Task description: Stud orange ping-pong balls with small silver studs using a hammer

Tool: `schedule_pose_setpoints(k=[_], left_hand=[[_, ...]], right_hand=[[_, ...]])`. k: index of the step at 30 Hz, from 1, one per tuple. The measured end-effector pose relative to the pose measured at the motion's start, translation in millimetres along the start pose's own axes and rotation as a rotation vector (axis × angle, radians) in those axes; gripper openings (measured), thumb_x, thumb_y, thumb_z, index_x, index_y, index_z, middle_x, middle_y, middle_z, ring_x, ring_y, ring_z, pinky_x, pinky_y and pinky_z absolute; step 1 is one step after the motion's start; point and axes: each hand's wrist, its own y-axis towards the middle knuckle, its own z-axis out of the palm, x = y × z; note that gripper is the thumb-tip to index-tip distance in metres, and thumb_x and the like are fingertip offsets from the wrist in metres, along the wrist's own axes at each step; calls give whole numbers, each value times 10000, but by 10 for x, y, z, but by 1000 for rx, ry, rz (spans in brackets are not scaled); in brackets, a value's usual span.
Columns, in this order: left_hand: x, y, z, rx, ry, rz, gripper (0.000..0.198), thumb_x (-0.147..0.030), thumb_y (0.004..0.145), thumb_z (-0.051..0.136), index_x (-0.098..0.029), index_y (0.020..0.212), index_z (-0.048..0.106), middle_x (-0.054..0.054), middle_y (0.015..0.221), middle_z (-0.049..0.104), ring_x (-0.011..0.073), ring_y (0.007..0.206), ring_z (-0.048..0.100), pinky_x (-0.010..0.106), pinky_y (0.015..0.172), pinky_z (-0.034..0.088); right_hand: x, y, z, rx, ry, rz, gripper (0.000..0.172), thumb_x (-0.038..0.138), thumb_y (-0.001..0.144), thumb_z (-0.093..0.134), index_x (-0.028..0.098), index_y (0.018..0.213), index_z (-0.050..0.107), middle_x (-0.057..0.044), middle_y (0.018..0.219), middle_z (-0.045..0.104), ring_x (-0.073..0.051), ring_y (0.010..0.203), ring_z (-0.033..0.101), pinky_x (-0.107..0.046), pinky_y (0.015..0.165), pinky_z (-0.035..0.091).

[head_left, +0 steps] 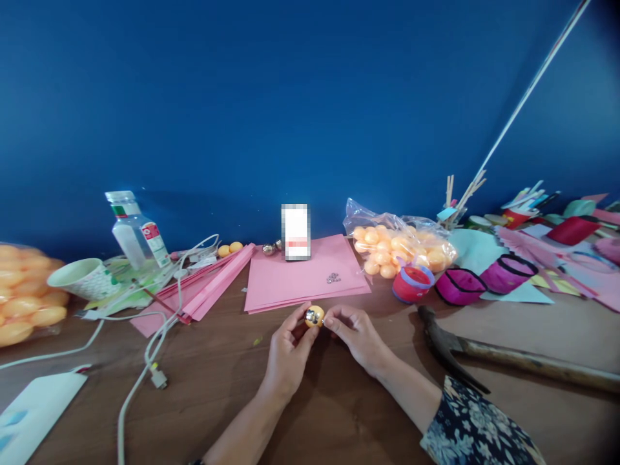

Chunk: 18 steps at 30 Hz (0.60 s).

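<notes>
My left hand (288,352) pinches a small orange ball (314,316) with a shiny silver piece on its front, just above the brown table (217,413). My right hand (356,332) is closed in a pinch at the ball's right side, its fingertips touching the ball. What those fingertips hold, if anything, is too small to see. Both hands are near the front edge of a stack of pink paper (303,278), where a few small silver bits (332,278) lie.
A clear bag of orange balls (402,248) lies right of the pink paper, another at the far left (24,294). A hammer (484,355) rests at right. White cables (145,349), a paper cup (84,278), a water bottle (135,232) and small red and magenta paper baskets (460,284) surround the hands.
</notes>
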Motion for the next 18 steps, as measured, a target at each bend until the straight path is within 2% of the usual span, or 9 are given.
schedule_pose_setpoints(k=[18], left_hand=[[-32,-13,7,-4,-10,-17,487,-224,682,626,-178,1155,518,72,1106,623,208,1022,570,325,902,438]], right_hand=[[14,-3,-9,12,-69,5,240,382,791,523,156,722,565,18,616,504,-100,570,447,-219,561,375]])
